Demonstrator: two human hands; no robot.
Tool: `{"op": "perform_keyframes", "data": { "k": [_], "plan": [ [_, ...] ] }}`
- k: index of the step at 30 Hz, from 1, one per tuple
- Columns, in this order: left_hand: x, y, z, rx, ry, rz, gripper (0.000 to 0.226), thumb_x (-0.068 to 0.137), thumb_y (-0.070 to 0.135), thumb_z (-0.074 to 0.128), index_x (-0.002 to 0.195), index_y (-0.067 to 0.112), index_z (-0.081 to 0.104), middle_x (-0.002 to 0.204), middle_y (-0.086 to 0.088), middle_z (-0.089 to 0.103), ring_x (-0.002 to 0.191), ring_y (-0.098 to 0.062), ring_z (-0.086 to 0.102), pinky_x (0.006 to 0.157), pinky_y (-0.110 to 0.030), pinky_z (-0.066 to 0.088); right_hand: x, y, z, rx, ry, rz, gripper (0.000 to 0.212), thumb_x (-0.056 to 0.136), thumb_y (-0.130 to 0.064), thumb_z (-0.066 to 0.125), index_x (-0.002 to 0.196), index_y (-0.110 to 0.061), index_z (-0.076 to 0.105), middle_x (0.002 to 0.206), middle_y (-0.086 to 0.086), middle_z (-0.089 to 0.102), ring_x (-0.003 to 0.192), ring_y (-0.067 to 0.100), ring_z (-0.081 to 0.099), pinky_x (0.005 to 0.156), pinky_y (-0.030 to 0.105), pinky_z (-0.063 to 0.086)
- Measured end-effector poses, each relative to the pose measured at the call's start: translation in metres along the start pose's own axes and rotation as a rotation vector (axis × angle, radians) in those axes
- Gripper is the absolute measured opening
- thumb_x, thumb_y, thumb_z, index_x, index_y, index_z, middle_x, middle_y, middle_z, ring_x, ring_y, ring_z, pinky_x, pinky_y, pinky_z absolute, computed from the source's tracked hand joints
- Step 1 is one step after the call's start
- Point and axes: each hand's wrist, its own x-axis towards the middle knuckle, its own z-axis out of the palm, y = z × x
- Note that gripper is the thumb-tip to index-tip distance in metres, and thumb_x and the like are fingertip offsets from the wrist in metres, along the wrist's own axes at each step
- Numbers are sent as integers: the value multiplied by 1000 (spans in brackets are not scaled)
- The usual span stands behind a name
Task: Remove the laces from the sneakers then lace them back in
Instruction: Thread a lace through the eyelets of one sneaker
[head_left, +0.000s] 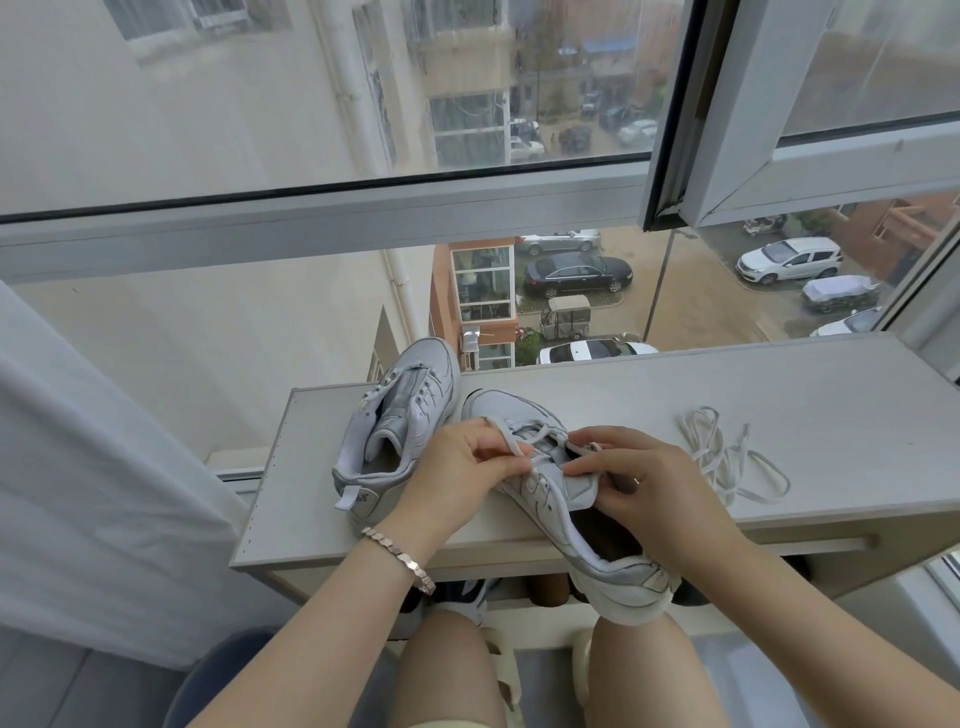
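Observation:
Two white sneakers lie on a pale cabinet top (727, 405) by the window. The left sneaker (400, 415) has no lace in its eyelets. The right sneaker (571, 499) lies with its heel over the front edge, its lace (540, 434) still threaded near the toe. My left hand (457, 478) pinches a strand of that lace at the eyelets. My right hand (644, 483) grips the sneaker's tongue and right side, thumb on top. A loose white lace (727, 457) lies in a tangle on the cabinet top to the right.
A window frame (311, 218) runs close behind the cabinet, with an open sash (779, 156) at the upper right. A white curtain (78, 441) hangs at the left. More shoes (457, 597) sit on a shelf under the top, above my knees.

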Motion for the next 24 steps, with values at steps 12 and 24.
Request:
{"op": "perform_keyframes", "data": {
  "k": [12, 24],
  "plan": [
    [-13, -26, 8, 230, 105, 393, 35, 80, 34, 53, 84, 7, 74, 83, -2, 62, 83, -10, 58, 75, -16, 46, -1, 0, 2, 14, 14, -6, 24, 74, -1, 72, 86, -21, 77, 105, -27, 56, 101, -4, 52, 84, 5, 42],
    [-20, -45, 20, -87, 229, 211, 46, 80, -3, 62, 72, 42, 70, 89, 23, 63, 92, -7, 58, 86, -18, 45, -1, 0, 1, 43, 15, -5, 23, 76, -2, 72, 87, -21, 77, 104, -29, 54, 102, -5, 53, 85, 11, 45]
  ]
}}
